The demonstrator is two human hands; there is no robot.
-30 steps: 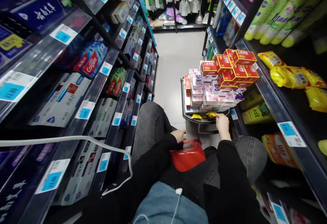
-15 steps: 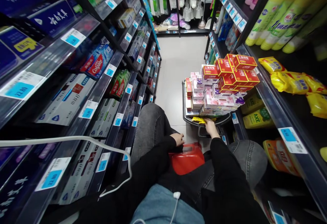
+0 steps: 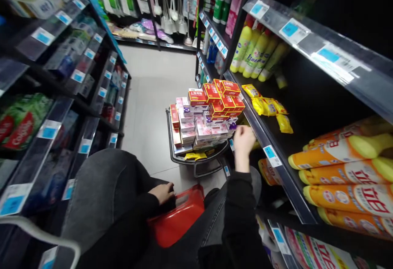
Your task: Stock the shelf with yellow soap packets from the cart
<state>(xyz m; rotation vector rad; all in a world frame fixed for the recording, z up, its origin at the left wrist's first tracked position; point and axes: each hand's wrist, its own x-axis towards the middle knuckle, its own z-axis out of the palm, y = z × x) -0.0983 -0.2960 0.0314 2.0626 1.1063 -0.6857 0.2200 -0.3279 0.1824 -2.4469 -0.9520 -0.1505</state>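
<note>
My right hand is raised between the loaded basket and the right shelf, fingers curled closed; whatever they may hold is hidden. My left hand rests low by my left leg, fingers curled, beside the red plastic stool between my thighs; its grip is hidden. Ahead on the floor stands a black basket stacked with pink-white boxes and, on top, red-and-yellow boxes. Yellow packets lie at its near end. More yellow packets lie loosely on the right shelf.
Yellow bottles stand at the back of the right shelf, and orange bottles lie nearer. The left shelf holds toothpaste boxes. Pale floor runs to hanging brushes. A white cable crosses the lower left.
My view has swung to the right. My right hand has left the yellow packets at the basket's near end and moved up and right toward the shelf. My left hand stays by the stool.
</note>
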